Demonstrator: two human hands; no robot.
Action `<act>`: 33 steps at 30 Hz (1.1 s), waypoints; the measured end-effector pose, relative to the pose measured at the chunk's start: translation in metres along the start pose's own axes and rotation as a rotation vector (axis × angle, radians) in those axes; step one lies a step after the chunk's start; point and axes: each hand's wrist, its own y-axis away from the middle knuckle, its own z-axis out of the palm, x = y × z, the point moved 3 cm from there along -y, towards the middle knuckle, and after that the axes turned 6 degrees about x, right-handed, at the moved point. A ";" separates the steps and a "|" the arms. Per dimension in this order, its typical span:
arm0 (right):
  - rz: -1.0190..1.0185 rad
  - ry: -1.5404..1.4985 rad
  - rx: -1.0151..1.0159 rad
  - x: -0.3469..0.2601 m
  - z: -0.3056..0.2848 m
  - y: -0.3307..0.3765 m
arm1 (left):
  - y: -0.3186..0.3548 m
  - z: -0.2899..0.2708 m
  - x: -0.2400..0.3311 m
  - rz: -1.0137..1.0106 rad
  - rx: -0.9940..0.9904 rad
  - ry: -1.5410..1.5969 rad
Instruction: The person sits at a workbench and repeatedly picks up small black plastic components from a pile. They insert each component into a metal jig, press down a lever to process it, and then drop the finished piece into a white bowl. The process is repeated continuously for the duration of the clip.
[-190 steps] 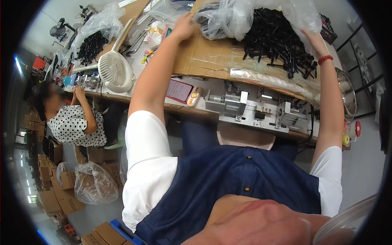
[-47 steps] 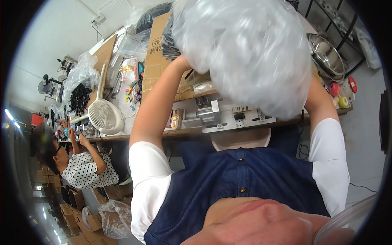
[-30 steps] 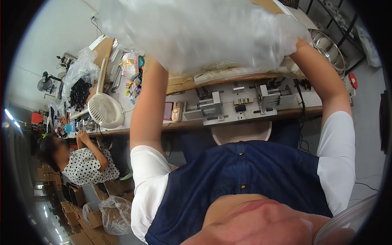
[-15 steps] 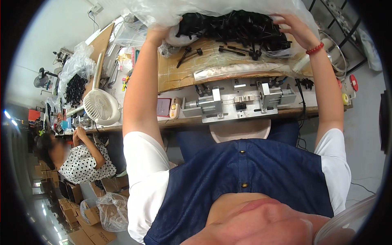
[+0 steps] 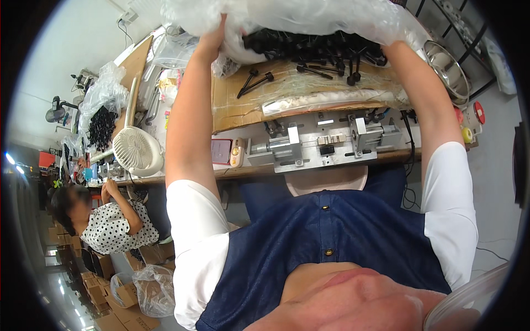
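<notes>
Your left hand [image 5: 212, 34] and right hand [image 5: 393, 45], at the top of the frame, grip the clear plastic bag [image 5: 287, 16], fingers buried in the film so I cannot tell their spread. A second ago it hid the bench; now it is tipped, and black parts [image 5: 309, 47] spill onto the cardboard sheet [image 5: 243, 105].
</notes>
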 end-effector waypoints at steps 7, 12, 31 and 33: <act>-0.132 0.287 -0.395 -0.039 0.028 0.009 | -0.024 -0.043 -0.009 -0.145 0.723 -0.323; -0.406 0.324 -0.478 -0.049 -0.028 0.020 | 0.035 -0.078 0.014 -0.019 0.763 -0.062; -0.344 -0.139 -0.152 -0.014 0.049 0.042 | 0.083 0.091 0.074 1.016 0.226 -0.753; -0.436 -0.186 -0.126 -0.029 0.041 0.051 | 0.083 0.107 0.050 0.884 0.120 -0.778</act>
